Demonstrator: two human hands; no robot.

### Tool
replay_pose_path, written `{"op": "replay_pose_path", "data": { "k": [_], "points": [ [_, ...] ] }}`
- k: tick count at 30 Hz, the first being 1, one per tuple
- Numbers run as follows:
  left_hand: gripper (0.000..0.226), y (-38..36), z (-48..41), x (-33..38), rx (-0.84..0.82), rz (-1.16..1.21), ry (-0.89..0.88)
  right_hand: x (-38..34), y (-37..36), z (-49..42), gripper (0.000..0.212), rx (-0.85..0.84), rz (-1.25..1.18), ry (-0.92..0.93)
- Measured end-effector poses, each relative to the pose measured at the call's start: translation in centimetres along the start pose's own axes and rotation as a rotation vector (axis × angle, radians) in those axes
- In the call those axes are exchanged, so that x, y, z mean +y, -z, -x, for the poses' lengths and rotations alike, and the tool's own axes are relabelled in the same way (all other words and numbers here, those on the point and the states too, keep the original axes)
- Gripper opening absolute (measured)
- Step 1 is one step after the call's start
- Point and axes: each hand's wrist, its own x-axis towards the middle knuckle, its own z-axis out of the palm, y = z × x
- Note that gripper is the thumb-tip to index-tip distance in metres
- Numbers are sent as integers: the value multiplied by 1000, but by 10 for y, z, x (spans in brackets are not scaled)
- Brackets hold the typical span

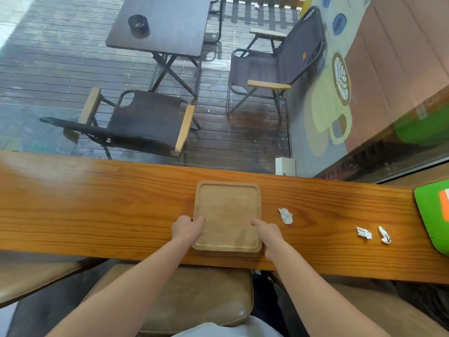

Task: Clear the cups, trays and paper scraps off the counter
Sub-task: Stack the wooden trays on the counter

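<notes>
1. Both forearms reach over a brown padded stool (194, 300) to the wooden counter (97, 210).
2. The left hand (187, 229) grips the left edge of the wooden tray (227, 210), thumb on top and fingers curled at the rim.
3. The right hand (267, 235) holds the tray's right edge with its thumb laid on the rim; its other fingers are hidden.
4. The tray lies flat, its front edge at the counter's near side.
5. On the counter to the right lie crumpled bits of paper: the nearest scrap (286, 216) just beside the tray, then the middle scrap (364, 233) and the far scrap (384, 235) close together, near a green board (430, 215) at the counter's end.
6. Beyond the counter, a dark table (170, 27) stands on decking.
</notes>
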Motion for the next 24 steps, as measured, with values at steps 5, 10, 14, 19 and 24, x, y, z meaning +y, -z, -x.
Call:
{"op": "replay_pose_path", "data": {
  "k": [5,10,14,19,24],
  "points": [
    [56,-9,2,-4,2,91,101,9,-5,0,81,46,-30,-12],
    [68,-10,-4,-5,-19,254,174,14,-4,-7,84,40,123,39],
    [90,-5,-10,-6,-162,419,242,11,3,-11,97,-67,85,30],
    [87,-1,-7,-8,-310,476,228,10,12,-7,105,-146,-44,3],
    [79,9,0,-4,-346,540,139,-5,20,5,93,-182,-58,98]
  ]
}}
